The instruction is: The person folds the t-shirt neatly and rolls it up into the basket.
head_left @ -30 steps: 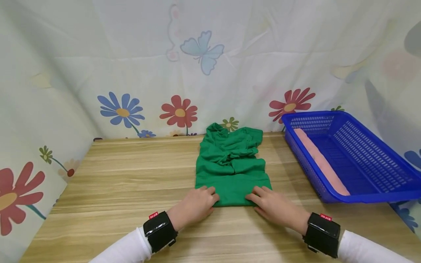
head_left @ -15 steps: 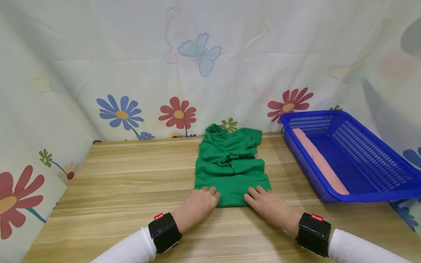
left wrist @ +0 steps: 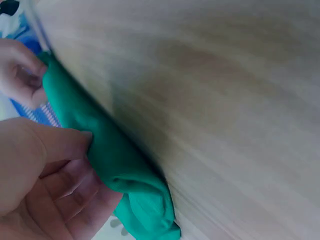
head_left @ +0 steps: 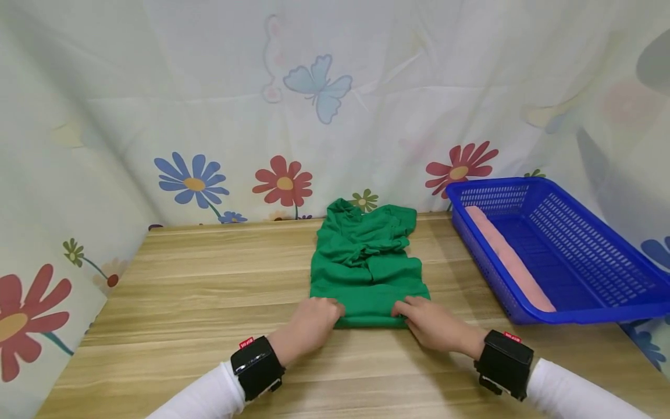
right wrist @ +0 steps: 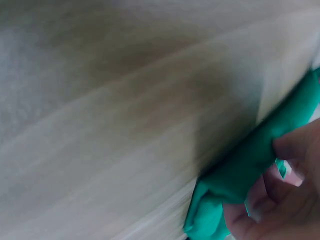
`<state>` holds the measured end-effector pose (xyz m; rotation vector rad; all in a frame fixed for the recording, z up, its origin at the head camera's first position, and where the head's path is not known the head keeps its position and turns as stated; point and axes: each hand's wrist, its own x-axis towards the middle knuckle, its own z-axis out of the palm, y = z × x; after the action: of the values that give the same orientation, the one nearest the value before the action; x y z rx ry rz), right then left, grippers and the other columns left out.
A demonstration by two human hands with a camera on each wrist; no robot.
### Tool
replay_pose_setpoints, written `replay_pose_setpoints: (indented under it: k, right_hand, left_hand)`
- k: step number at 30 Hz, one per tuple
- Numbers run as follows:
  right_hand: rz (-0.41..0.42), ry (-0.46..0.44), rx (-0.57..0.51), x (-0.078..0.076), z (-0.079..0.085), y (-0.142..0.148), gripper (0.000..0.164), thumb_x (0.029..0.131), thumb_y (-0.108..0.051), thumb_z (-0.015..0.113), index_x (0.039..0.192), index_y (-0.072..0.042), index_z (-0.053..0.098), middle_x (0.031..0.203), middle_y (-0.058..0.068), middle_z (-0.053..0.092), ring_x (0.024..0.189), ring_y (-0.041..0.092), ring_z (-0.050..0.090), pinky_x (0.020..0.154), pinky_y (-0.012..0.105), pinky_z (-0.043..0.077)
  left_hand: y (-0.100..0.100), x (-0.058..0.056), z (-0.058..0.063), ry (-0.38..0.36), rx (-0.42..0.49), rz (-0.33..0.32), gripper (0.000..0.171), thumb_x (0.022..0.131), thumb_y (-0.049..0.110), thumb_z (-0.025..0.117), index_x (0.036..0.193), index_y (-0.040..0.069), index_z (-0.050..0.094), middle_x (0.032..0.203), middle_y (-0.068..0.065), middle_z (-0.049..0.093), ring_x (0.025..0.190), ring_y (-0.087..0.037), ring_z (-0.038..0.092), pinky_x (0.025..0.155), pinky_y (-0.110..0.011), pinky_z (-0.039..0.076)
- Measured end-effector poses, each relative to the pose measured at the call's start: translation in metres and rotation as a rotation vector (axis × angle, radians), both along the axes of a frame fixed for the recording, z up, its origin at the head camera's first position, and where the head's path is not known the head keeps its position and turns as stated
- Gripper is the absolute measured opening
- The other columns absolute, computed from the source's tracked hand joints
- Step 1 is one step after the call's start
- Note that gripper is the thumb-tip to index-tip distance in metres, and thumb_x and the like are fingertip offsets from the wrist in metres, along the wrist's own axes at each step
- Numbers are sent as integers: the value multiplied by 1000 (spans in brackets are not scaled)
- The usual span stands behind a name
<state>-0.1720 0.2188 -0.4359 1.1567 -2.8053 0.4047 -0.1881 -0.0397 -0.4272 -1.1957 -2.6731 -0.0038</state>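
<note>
A green shirt [head_left: 366, 272] lies in a narrow folded strip on the wooden table, crumpled at its far end and smoother near me. My left hand [head_left: 313, 323] pinches the left part of its near edge. Toward the right end of that same edge, my right hand [head_left: 433, 323] pinches the fabric too. The near edge forms a thick rolled fold. In the left wrist view, the thumb [left wrist: 70, 145] presses on this fold while the fingers curl beneath it. The right wrist view has the thumb and fingers of the right hand [right wrist: 295, 185] around the fold's other end.
A blue plastic basket [head_left: 586, 317] stands on the right of the table, with a rolled pink cloth [head_left: 510, 259] along its left inner side. Behind the table [head_left: 209, 279] hangs a white curtain [head_left: 209, 75] printed with flowers and a butterfly.
The shirt's near edge, flat before, is now turned up into a small roll under both hands. The fingers have curled in around it. Basket and pink cloth stay put.
</note>
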Motion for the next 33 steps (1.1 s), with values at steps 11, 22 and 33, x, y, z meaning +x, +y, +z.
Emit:
replay_pose_setpoints:
  k: [11, 22, 33]
  right_hand:
    - [-35, -267, -107, -12, 5, 3, 13, 86, -2, 48, 91, -12, 54, 85, -3, 57, 78, 6, 53, 67, 24, 45]
    - [-94, 0, -32, -13, -9, -2, 14, 84, -10, 55, 84, -12, 41, 74, -6, 35, 60, 8, 36, 50, 18, 32]
    - [-11, 436, 78, -4, -4, -14, 9, 80, -4, 51, 77, -11, 46, 73, -3, 35, 61, 10, 29, 51, 20, 27]
  left_hand:
    - [-3, -7, 3, -204, 67, 71, 13, 77, 6, 59, 81, 16, 66, 75, 3, 63, 65, -10, 58, 46, -23, 42]
    - [-3, -17, -1, -207, 75, 53, 15, 79, 12, 62, 76, 14, 48, 73, 3, 44, 59, -10, 47, 45, -21, 36]
    - [0, -14, -4, 68, 117, -98, 19, 73, -1, 57, 68, 17, 59, 69, 6, 51, 61, -9, 47, 49, -19, 38]
